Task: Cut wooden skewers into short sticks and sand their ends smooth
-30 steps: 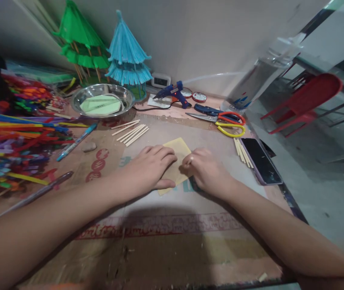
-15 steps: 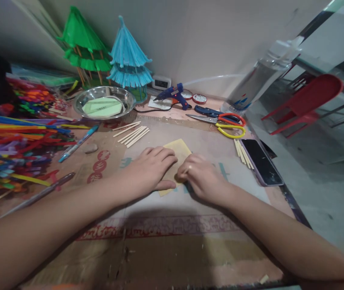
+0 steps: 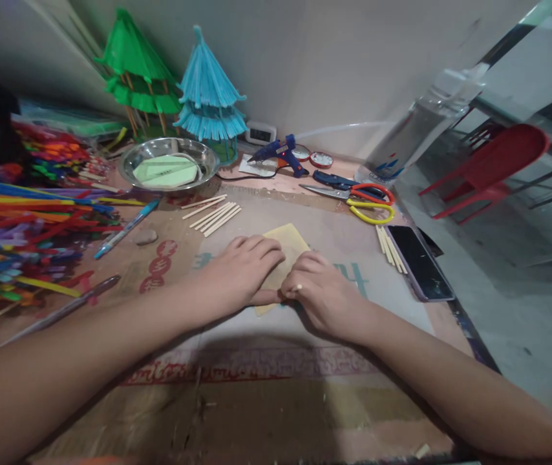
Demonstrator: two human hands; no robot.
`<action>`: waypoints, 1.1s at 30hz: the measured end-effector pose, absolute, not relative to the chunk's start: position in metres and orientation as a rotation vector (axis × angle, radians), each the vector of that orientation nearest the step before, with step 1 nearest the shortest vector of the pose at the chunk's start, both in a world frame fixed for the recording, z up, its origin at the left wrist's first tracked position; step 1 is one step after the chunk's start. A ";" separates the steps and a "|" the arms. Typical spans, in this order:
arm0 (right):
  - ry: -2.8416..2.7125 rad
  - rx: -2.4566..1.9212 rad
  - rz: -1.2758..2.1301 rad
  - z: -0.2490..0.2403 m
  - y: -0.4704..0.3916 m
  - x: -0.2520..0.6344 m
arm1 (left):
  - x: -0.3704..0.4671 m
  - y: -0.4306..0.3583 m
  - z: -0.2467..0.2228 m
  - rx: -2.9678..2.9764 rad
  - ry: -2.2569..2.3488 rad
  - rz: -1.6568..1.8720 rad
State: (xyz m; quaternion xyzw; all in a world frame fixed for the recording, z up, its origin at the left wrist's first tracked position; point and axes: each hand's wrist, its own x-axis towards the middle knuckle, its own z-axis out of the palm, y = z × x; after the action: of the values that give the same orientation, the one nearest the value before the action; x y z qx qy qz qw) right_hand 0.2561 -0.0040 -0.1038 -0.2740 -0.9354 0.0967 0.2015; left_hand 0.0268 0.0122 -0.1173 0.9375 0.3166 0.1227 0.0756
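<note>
At the far left of the bench point(image 3: 266, 400) lies a heap of bright plastic straws in many colours point(image 3: 19, 226), with a blue pen point(image 3: 125, 229) and a clear pen point(image 3: 63, 310) just beside it. Behind them stand a green paper pagoda on wooden sticks point(image 3: 138, 77) and a light blue paper pagoda point(image 3: 208, 90). In front of the pagodas sits a round shiny metal bowl point(image 3: 130, 169); inside it lie flat pale green paper pieces point(image 3: 164, 171). Near the bowl is a row of thin wooden sticks point(image 3: 212, 213).

In the middle, the left hand point(image 3: 240, 271) lies palm down, fingers flat and together, pressing on the left part of a small pale yellow paper sheet point(image 3: 288, 242) that rests on the bench; it presses rather than grips. The right hand point(image 3: 322, 290) is touching the left thumb, its fingers curled down onto the sheet's right edge; whether the grip pinches the paper I cannot tell.

Further back lie a blue glue gun point(image 3: 278, 152), two small round red-rimmed tins point(image 3: 312, 157), and scissors with red and yellow handles point(image 3: 360, 200). To the right lie more wooden sticks point(image 3: 390, 248) touching a black phone point(image 3: 419, 261). A clear plastic bottle point(image 3: 416, 129) stands at the back right; what it contains I cannot tell. Off the bench sits a red plastic chair point(image 3: 494, 161).
</note>
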 end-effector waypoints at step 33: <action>-1.211 -0.718 1.712 -0.056 -0.028 0.232 | 0.040 -0.025 -0.054 1.690 0.726 0.713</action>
State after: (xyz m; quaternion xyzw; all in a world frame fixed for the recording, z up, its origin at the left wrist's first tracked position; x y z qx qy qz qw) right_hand 0.2318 -0.0282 -0.0563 -0.2898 -0.4888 0.6914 0.4462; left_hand 0.0401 -0.0254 -0.0540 0.7146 0.3068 0.3016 0.5516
